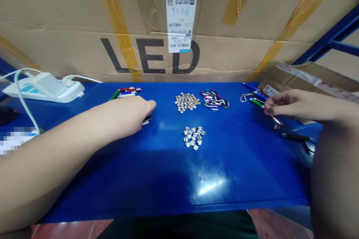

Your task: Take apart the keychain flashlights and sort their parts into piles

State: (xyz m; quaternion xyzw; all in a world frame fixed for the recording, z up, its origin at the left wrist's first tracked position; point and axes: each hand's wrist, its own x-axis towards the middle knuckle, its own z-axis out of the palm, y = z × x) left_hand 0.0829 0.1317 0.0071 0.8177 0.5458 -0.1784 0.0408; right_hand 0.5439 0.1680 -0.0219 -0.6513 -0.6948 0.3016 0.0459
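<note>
My left hand [134, 114] reaches over the left of the blue table, fingers curled down and mostly hidden behind its back. By its fingertips show the ends of a black and a silver tube [146, 121]; whether it grips them is hidden. Beyond it lie red, blue, green and silver metal tubes [127, 92], like mini flashlights. At the far right, my right hand [286, 105] has its fingertips pinched together among similar coloured tubes [256, 101]. A red tube with a silver end [277, 121] shows just below those fingertips.
Mid-table are a pile of button cells [186, 102], a heap of coloured carabiners [213, 100] and several small silver slotted caps [193, 137]. A white power strip [45, 87] stands left, a cardboard box [316, 78] right. A large carton [151, 26] walls the back. A black tool [296, 137] lies right.
</note>
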